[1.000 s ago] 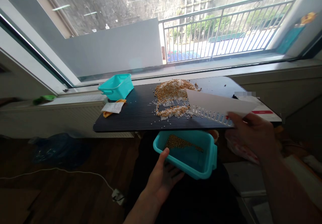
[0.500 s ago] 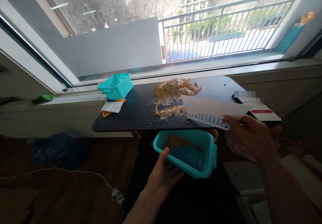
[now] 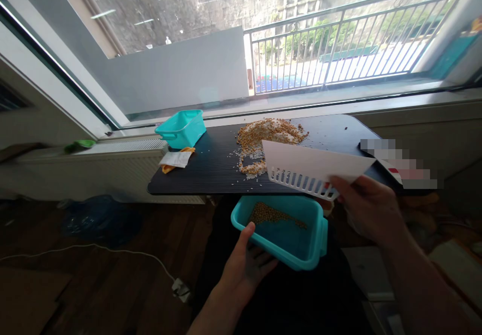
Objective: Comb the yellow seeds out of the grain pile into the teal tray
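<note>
Pinching slotted white sheet (image 3: 309, 160) in right hand (image 3: 371, 202), lengthwise toward nine o'clock.
Facing bean pile (image 3: 259, 132), probably rice-mixed, at ten o'clock; clasping turquoise bin (image 3: 324, 234) in left hand (image 3: 246, 267).

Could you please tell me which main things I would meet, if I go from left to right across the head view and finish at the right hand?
Blue plastic object → far turquoise box → heap of tan beans and white grains → right hand.
</note>
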Action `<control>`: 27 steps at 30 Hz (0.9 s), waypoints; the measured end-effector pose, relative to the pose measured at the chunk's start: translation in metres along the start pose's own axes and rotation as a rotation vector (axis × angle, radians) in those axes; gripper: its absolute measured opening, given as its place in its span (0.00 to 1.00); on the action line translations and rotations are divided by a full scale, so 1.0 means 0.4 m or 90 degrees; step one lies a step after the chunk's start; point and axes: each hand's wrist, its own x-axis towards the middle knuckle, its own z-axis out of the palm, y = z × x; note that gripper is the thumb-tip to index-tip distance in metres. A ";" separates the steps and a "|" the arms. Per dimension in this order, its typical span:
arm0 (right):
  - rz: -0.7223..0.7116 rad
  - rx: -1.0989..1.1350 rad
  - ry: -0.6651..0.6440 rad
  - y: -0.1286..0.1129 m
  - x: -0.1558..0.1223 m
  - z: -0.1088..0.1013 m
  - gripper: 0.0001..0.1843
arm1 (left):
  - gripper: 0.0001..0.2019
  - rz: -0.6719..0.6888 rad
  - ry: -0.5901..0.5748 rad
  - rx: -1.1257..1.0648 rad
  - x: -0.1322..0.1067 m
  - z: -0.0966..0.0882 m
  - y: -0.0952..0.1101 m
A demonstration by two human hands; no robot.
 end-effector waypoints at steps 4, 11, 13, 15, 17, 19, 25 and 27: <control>0.008 0.044 -0.093 -0.020 -0.004 0.095 0.15 | 0.30 0.005 -0.010 0.000 0.001 -0.011 0.006; 0.035 0.055 -0.098 -0.011 0.007 0.107 0.14 | 0.30 0.002 -0.019 -0.015 -0.005 -0.019 0.010; 0.049 0.030 -0.035 -0.007 0.014 0.073 0.14 | 0.30 0.001 -0.014 -0.020 -0.004 -0.017 0.008; 0.054 0.015 0.023 -0.006 0.016 0.050 0.14 | 0.31 -0.001 -0.013 -0.019 -0.003 -0.014 0.005; 0.054 0.025 0.031 -0.005 0.011 0.048 0.14 | 0.31 -0.002 -0.017 -0.016 -0.001 -0.010 0.003; 0.048 0.051 -0.012 -0.006 0.004 0.067 0.14 | 0.31 -0.002 -0.024 -0.010 0.000 -0.007 0.002; 0.044 0.058 -0.047 0.003 0.006 0.109 0.14 | 0.31 -0.005 -0.022 -0.003 -0.002 -0.008 0.008; 0.051 0.032 -0.007 0.015 0.016 0.086 0.15 | 0.31 -0.003 -0.024 -0.004 -0.004 -0.005 0.008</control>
